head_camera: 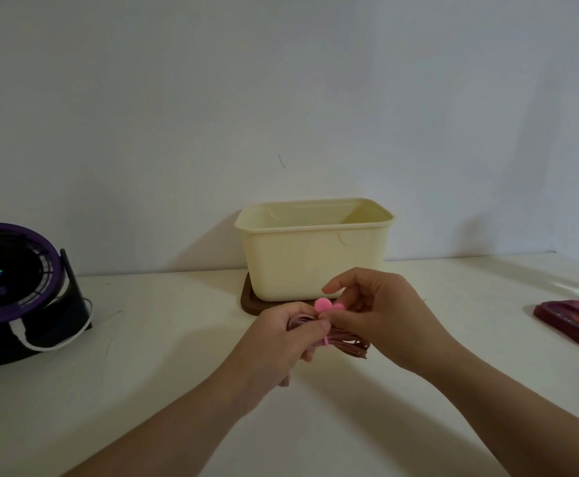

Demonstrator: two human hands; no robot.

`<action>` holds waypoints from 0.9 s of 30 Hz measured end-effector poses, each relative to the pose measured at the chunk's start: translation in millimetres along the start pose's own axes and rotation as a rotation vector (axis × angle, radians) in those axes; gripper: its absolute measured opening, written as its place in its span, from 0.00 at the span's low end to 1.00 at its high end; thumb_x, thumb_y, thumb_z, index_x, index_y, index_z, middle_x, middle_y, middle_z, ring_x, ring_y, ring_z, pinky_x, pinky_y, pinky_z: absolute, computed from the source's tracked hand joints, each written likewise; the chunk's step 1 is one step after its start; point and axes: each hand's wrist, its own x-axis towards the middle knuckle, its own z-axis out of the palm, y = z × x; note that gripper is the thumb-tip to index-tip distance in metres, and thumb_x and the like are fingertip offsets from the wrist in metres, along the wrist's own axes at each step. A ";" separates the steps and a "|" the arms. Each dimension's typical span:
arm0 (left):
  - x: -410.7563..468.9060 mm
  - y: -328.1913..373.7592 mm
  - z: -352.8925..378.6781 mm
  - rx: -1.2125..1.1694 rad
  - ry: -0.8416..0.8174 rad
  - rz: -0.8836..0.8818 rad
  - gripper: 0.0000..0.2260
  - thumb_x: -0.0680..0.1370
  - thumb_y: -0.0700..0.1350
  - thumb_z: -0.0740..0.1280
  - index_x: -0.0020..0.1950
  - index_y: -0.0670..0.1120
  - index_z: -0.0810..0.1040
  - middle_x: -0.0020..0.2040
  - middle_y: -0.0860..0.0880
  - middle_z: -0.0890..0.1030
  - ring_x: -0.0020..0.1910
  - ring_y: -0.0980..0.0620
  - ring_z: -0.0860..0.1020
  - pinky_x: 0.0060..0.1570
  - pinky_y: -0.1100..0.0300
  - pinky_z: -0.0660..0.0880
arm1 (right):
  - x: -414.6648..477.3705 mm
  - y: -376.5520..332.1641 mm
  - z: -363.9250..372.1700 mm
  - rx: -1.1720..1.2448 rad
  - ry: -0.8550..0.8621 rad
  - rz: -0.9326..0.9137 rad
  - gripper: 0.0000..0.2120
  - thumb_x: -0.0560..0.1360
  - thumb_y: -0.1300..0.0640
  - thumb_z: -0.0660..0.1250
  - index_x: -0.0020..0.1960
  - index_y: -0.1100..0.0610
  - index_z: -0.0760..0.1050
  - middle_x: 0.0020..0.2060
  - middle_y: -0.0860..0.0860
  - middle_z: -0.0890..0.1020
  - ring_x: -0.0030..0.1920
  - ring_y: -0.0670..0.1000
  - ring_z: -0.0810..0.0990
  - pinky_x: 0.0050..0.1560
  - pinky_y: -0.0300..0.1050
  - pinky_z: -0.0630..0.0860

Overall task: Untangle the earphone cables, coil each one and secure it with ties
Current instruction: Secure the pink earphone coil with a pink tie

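Left hand: the left hand (281, 335) is curled round the near-left end of a coiled pinkish-brown earphone cable (350, 347), with the thumb pressed down on top of the loops.
Right hand: the right hand (374, 315) pinches a bright pink tie with a round head (324, 306) between thumb and fingers. Its index finger is raised and points left, and the two thumbs meet over the bundle.
Cable: the coil is gathered into a flat bunch between both hands. Its free loops stick out to the right under the right hand, in front of the box. Whether it touches the surface or is held just off it cannot be told.
Tie: the round head sits on top of the coil, and a thin pink strap crosses the loops just below the left thumb. Whether it is fastened cannot be told.
Surface: a white surface (143, 390) runs back to a pale wall.
Box: an open cream rectangular plastic box (315, 230) stands behind the hands against the wall, on a dark brown flat base (249, 301) that juts out at its front left.
Fan: a small purple and black fan (12, 280) stands at the left edge, with a white cord (57, 343) looped at its foot.
Right edge: a flat dark red object (570, 318) lies partly cut off, and its kind is unclear.
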 end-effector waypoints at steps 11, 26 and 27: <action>3.0 1.0 3.1 -0.478 0.110 -0.249 0.10 0.70 0.52 0.71 0.31 0.50 0.77 0.26 0.52 0.70 0.24 0.57 0.68 0.31 0.65 0.54 | -5.4 -5.1 3.1 -0.060 0.010 -0.163 0.09 0.70 0.62 0.73 0.41 0.49 0.79 0.36 0.44 0.84 0.38 0.43 0.83 0.40 0.31 0.76; 2.3 0.7 0.7 -0.277 0.136 -0.119 0.06 0.75 0.48 0.68 0.40 0.51 0.82 0.27 0.54 0.74 0.24 0.59 0.68 0.25 0.66 0.57 | -4.9 -6.3 5.6 -0.043 -0.003 -0.134 0.09 0.71 0.62 0.72 0.40 0.47 0.82 0.38 0.42 0.83 0.40 0.44 0.82 0.42 0.33 0.76; 1.7 1.1 1.5 -0.254 0.153 -0.100 0.06 0.76 0.49 0.67 0.41 0.51 0.82 0.27 0.54 0.73 0.24 0.59 0.68 0.22 0.67 0.57 | -4.7 -6.5 5.5 -0.014 0.005 -0.109 0.09 0.71 0.61 0.72 0.40 0.47 0.81 0.37 0.42 0.83 0.39 0.43 0.82 0.40 0.33 0.76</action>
